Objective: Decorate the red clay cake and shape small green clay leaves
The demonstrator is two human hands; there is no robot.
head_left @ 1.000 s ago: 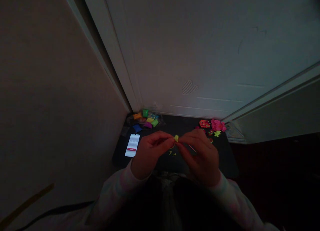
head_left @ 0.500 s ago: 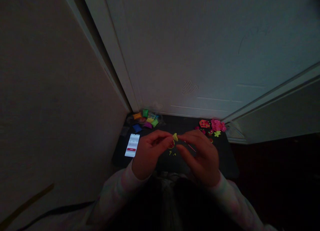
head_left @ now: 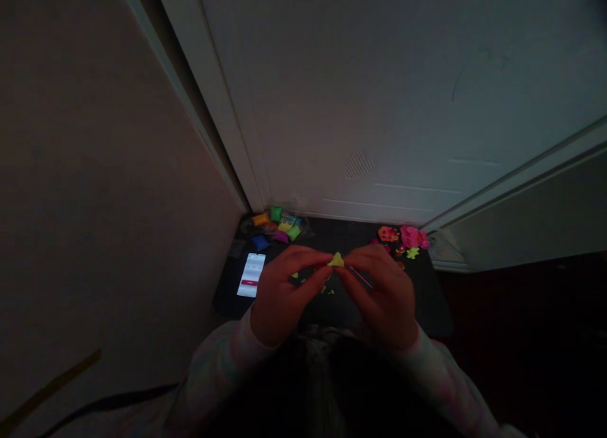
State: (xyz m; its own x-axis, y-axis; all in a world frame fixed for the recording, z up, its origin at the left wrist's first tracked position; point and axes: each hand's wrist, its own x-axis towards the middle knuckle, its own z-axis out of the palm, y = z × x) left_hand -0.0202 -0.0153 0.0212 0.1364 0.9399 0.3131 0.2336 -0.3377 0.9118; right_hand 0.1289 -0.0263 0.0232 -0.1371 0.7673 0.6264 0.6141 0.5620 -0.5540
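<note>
While both hands meet above the dark bench (head_left: 341, 236), the yellow piece (head_left: 336, 260) is between their fingertips, raised over the bench top; the left hand (head_left: 284, 292) is closed narrow, with thumb and index finger pinching the left side of it; the right hand (head_left: 385, 292) is also narrow, and its fingertips hold the right side; the piece looks small and soft, wider at its bottom than at its top.

Just beside the left hand lies the phone (head_left: 250, 275), with its screen lit; behind the phone, at the far left part of the bench, there are the blue packet (head_left: 260, 243), the orange packet (head_left: 260, 219), the green packet (head_left: 275, 213) and the purple packet (head_left: 281, 236), near to one another.

Under the hands, small yellow bits (head_left: 331, 292) lie on the bench; the thin pink stick (head_left: 361, 277) is partly hidden by the right hand; at the far right part are the pink flower-like thing (head_left: 414, 237), the red and orange piece (head_left: 388, 234) and the yellow-green flower shape (head_left: 412, 253); the light is weak, so finer details I cannot tell.
</note>
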